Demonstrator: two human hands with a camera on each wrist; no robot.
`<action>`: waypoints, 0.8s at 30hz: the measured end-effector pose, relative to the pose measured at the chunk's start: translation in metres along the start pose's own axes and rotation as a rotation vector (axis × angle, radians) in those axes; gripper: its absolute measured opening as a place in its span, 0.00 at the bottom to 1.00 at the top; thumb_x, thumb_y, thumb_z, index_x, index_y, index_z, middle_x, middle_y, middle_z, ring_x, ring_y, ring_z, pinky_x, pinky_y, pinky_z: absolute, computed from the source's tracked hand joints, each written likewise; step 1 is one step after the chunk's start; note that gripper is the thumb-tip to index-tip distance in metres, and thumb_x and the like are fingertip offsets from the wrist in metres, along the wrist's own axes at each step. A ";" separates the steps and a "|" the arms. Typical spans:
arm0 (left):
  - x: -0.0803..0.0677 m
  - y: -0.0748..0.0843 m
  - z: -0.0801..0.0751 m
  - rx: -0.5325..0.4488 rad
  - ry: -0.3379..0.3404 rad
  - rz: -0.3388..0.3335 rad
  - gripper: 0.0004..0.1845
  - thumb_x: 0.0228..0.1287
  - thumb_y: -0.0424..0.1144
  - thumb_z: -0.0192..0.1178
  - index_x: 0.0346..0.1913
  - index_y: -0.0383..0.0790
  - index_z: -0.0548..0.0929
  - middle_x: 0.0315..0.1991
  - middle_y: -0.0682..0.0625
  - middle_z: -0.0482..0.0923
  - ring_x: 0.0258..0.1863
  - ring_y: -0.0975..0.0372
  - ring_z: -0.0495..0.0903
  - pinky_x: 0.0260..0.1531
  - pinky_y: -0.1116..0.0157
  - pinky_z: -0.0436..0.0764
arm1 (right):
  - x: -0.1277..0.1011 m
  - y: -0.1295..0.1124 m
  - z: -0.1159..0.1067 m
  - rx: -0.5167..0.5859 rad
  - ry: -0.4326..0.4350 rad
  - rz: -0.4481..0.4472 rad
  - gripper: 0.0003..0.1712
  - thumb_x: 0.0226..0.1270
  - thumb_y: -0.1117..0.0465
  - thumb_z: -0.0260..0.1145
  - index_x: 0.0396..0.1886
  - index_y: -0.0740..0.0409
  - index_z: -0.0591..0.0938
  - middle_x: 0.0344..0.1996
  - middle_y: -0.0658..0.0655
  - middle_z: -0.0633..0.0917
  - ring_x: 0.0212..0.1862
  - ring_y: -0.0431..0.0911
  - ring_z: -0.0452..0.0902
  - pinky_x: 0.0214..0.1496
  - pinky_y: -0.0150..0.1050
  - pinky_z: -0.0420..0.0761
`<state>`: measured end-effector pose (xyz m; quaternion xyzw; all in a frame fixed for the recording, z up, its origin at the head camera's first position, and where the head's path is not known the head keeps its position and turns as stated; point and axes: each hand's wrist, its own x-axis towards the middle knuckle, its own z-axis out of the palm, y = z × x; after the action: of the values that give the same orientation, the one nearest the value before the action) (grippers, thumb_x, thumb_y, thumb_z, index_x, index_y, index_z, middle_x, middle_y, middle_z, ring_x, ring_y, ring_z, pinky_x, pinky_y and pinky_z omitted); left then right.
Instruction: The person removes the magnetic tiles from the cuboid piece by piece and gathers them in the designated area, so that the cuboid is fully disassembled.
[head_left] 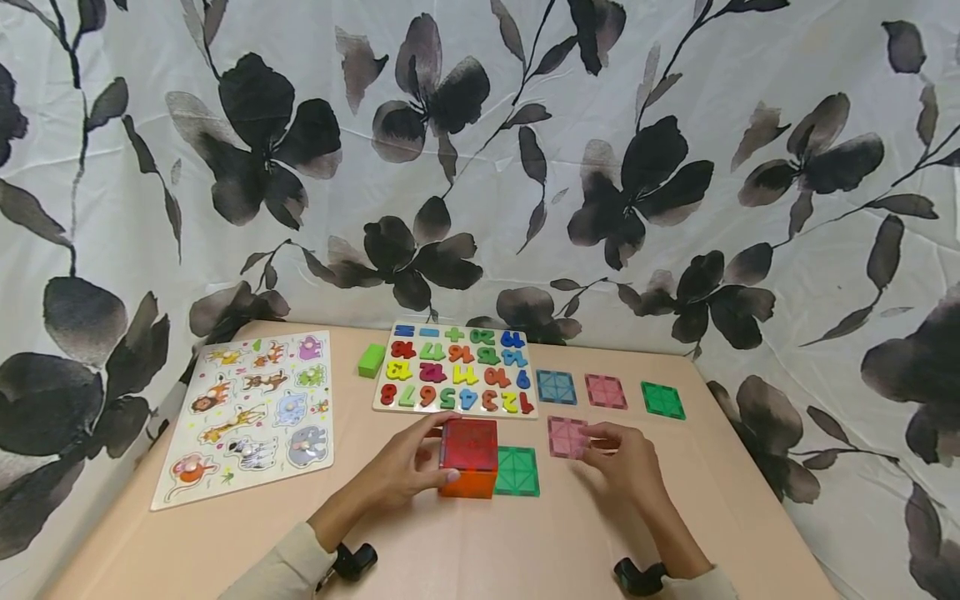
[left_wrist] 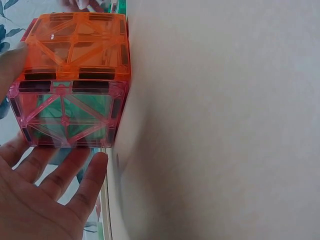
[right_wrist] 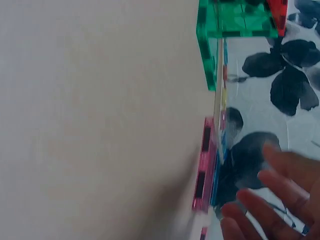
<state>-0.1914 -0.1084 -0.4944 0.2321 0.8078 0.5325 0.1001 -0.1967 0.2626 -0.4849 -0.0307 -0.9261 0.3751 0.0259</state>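
Observation:
A cube of magnetic tiles [head_left: 468,457], red on top and orange in front, stands on the tan table [head_left: 525,550]. My left hand [head_left: 435,450] grips its left side, thumb on the orange face and fingers at the far top corner. In the left wrist view the cube [left_wrist: 75,75] shows orange and pink faces, with the left hand's fingers [left_wrist: 75,185] along the pink side. A green tile [head_left: 516,471] lies flat against the cube's right side. My right hand [head_left: 600,442] rests with straight fingertips at the right edge of a pink tile [head_left: 566,437], which lies flat [right_wrist: 202,170].
A number puzzle board [head_left: 453,369] and a green block [head_left: 371,360] lie behind the cube. An animal puzzle board [head_left: 251,408] is at the left. Blue [head_left: 556,387], pink [head_left: 605,391] and green [head_left: 663,400] tiles lie in a row at the right. A floral curtain hangs behind.

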 end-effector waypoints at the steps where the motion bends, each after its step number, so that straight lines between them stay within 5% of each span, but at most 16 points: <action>1: 0.000 0.000 0.000 0.000 0.001 -0.001 0.44 0.59 0.52 0.71 0.75 0.55 0.61 0.71 0.59 0.66 0.70 0.52 0.69 0.66 0.44 0.73 | 0.000 -0.003 0.004 0.021 -0.036 -0.013 0.22 0.56 0.57 0.78 0.52 0.46 0.87 0.49 0.55 0.88 0.49 0.50 0.86 0.53 0.47 0.86; 5: 0.001 0.001 0.000 -0.012 0.007 0.002 0.43 0.58 0.51 0.72 0.74 0.55 0.62 0.71 0.58 0.66 0.70 0.51 0.69 0.65 0.43 0.72 | -0.003 -0.014 0.022 0.037 -0.192 -0.084 0.29 0.49 0.53 0.81 0.55 0.39 0.85 0.51 0.47 0.86 0.54 0.47 0.82 0.62 0.50 0.81; 9: 0.001 0.002 0.000 -0.015 0.007 0.005 0.43 0.58 0.51 0.72 0.74 0.55 0.62 0.71 0.58 0.67 0.69 0.51 0.69 0.65 0.43 0.73 | -0.005 -0.020 0.036 -0.061 -0.265 -0.209 0.34 0.44 0.48 0.83 0.55 0.35 0.84 0.56 0.42 0.82 0.61 0.47 0.74 0.66 0.55 0.76; 15: 0.001 0.002 0.000 -0.018 0.008 0.014 0.43 0.58 0.50 0.72 0.74 0.55 0.62 0.71 0.57 0.67 0.70 0.49 0.69 0.66 0.42 0.72 | -0.007 -0.026 0.045 -0.190 -0.274 -0.310 0.38 0.40 0.46 0.84 0.57 0.36 0.83 0.59 0.43 0.81 0.64 0.48 0.70 0.68 0.61 0.72; 24: -0.001 0.000 0.000 -0.012 0.004 0.009 0.43 0.59 0.51 0.71 0.75 0.56 0.61 0.72 0.56 0.65 0.70 0.49 0.70 0.69 0.41 0.68 | -0.009 -0.028 0.044 -0.264 -0.255 -0.391 0.31 0.41 0.44 0.84 0.49 0.39 0.88 0.53 0.42 0.83 0.61 0.46 0.72 0.66 0.59 0.74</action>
<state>-0.1907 -0.1089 -0.4946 0.2340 0.8038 0.5382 0.0977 -0.1923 0.2114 -0.4965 0.1930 -0.9511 0.2400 -0.0232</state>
